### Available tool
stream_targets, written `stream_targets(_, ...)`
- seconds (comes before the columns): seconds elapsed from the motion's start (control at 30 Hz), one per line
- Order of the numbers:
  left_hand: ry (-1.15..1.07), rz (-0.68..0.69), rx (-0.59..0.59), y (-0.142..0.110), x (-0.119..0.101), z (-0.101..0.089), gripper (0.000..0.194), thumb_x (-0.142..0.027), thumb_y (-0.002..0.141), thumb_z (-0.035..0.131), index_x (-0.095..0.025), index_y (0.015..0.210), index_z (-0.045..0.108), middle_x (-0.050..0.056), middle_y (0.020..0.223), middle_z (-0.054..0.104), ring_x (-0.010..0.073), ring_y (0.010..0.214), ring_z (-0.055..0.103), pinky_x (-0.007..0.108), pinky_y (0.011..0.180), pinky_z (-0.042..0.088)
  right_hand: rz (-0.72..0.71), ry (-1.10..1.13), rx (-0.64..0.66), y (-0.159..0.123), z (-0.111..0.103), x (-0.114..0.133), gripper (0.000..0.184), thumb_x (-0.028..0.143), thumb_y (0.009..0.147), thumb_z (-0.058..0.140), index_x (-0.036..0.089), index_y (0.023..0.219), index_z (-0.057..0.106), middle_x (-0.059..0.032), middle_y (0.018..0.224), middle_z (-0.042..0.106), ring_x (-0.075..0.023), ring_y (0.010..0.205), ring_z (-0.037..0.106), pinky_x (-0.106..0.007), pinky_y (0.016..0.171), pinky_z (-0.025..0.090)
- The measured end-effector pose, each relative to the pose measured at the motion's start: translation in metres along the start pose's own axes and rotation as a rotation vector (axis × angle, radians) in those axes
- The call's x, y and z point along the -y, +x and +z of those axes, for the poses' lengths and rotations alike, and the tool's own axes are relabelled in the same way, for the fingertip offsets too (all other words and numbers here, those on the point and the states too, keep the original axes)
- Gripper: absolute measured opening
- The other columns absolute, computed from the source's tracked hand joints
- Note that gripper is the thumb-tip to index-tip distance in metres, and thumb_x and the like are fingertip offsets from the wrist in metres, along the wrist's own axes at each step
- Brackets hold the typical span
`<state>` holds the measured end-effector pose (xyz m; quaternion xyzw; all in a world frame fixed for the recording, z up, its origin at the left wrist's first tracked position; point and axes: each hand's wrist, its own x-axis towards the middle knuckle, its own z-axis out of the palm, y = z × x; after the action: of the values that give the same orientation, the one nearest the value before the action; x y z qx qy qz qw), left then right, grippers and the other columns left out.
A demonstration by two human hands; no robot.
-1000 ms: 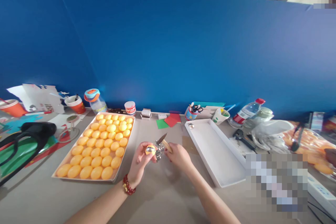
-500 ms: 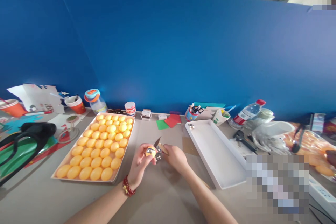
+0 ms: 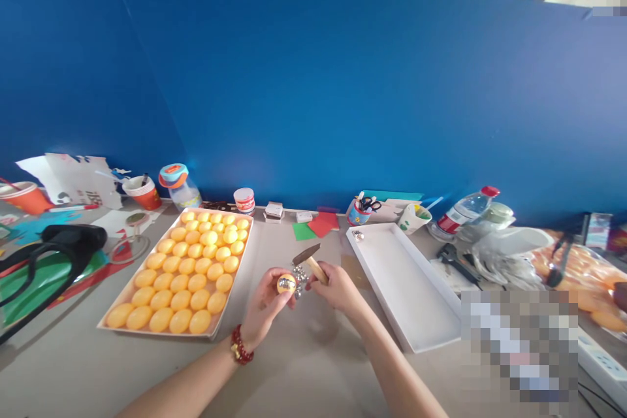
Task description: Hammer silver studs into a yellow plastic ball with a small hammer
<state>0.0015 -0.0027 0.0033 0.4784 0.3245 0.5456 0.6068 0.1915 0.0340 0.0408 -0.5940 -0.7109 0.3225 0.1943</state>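
Note:
In the head view, my left hand (image 3: pixel 267 302) is closed around an orange ping-pong ball (image 3: pixel 286 283). Silvery shiny bits show on the ball's upward side; I cannot tell if they lie inside it or on it. My right hand (image 3: pixel 339 289) grips a small hammer (image 3: pixel 317 270) by its light wooden handle, the dark metal head pointing up and left above the table. Between both hands lies a small pile of silvery pieces (image 3: pixel 300 272), too small to name, partly hidden by my fingers and the hammer. The ball and hammer look apart.
At left stands a shallow box of orange balls (image 3: pixel 210 333). To the right is a long white tray (image 3: pixel 416 300) with a few silvery pieces in its far corner. Red paper (image 3: pixel 323 224), a pen cup (image 3: pixel 359 213) and a bottle (image 3: pixel 463 212) line the blue partition (image 3: pixel 313 91).
My right hand has turned and raised the hammer, so its head now shows broadside and more of the handle is visible. My left hand with the ball has shifted slightly right.

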Motion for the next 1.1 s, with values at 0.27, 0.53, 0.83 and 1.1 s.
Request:
stream_targets(0.27,-0.056,0.006,0.028,0.001,0.0,0.002,0.028,-0.029,0.087,0.063,-0.019,0.112,0.056,0.008,0.102,0.063,0.0146,0.072,0.061,0.031,0.067,0.052,0.025,0.593,0.158,-0.01,-0.002,0.007,0.011,0.027,0.075,0.062,0.018,0.08,0.058,0.0078,0.054,0.053,-0.0059,0.035,0.039,-0.018,0.035,0.029)
stream_targets(0.53,-0.048,0.0,0.037,0.001,-0.002,0.002,0.028,-0.031,0.086,0.063,-0.019,0.111,0.058,0.008,0.102,0.064,0.015,0.071,0.061,0.032,0.067,0.052,0.043,0.725,0.199,-0.014,-0.003,0.008,0.023,0.036,0.075,0.07,0.016,0.078,0.059,0.0053,0.059,0.063,-0.0032,0.034,0.035,-0.019,0.037,0.025)
stream_targets(0.83,-0.141,-0.014,0.042,0.0,0.001,0.0,0.032,-0.03,0.087,0.062,-0.018,0.116,0.056,0.011,0.108,0.065,0.018,0.076,0.062,0.034,0.069,0.051,0.023,0.819,0.194,-0.012,0.002,0.003,0.032,0.045,0.074,0.072,0.016,0.081,0.058,0.0021,0.067,0.068,-0.0027,0.034,0.036,-0.018,0.036,0.022)
stream_targets(1.1,-0.186,-0.039,0.031,0.003,-0.001,0.002,0.027,-0.028,0.086,0.065,-0.02,0.109,0.054,0.009,0.109,0.063,0.0174,0.08,0.062,0.033,0.072,0.051,0.078,0.906,0.211,-0.009,0.008,0.0,0.033,0.041,0.071,0.076,0.016,0.085,0.059,0.0041,0.063,0.064,-0.0025,0.034,0.035,-0.017,0.034,0.024)
